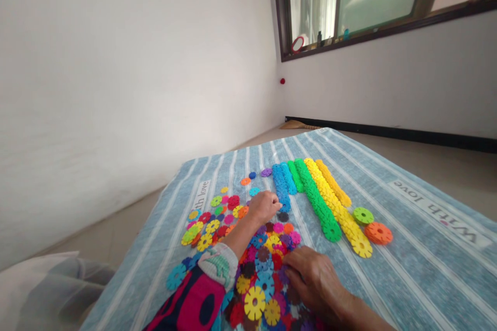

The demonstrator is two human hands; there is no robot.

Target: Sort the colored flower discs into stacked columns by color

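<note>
My left hand (265, 207) reaches across the pile with its fingers pinched together, touching or just beside the near end of a blue row of overlapping notched plastic discs (280, 181). Whatever its fingertips hold is hidden. At the right edge of the loose mixed-colour pile, my right hand (312, 275) rests with curled fingers, their tips partly hidden among the discs. A yellow disc (254, 303) lies on the near part of this pile. One black disc (283, 216) sits just below my left fingertips.
To the right run a long green row (316, 199), a long yellow row (341, 212) and a shorter orange-yellow row (334, 182). Beside them lie a lime disc (363, 215) and orange discs (378, 233). A striped blue cloth (419, 264) covers the table. A white wall (135, 62) stands at left.
</note>
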